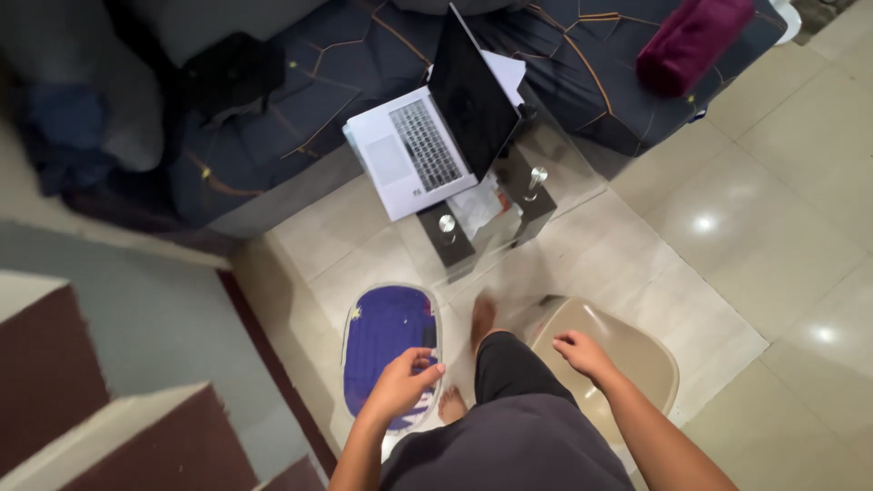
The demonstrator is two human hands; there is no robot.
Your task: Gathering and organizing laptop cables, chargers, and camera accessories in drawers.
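Beige plastic chair (627,359) sits on the tile floor (746,218) just right of your legs; your right hand (585,354) rests on its front rim, fingers curled, grip unclear. Left hand (398,386) hovers half-curled over the purple oval mat (386,336), holding nothing. Chair looks light, stiff, smooth; grab the shell rim.

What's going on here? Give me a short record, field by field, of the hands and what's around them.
Left hand: left hand over the oval purple mat, fingers curled; contact unclear
Right hand: right hand at the edge of the beige chair seat
Feet: bare, on the tiled floor
Ahead: open laptop on a glass table
Behind the table: dark patterned sofa with a maroon cushion
Lower left: stair steps
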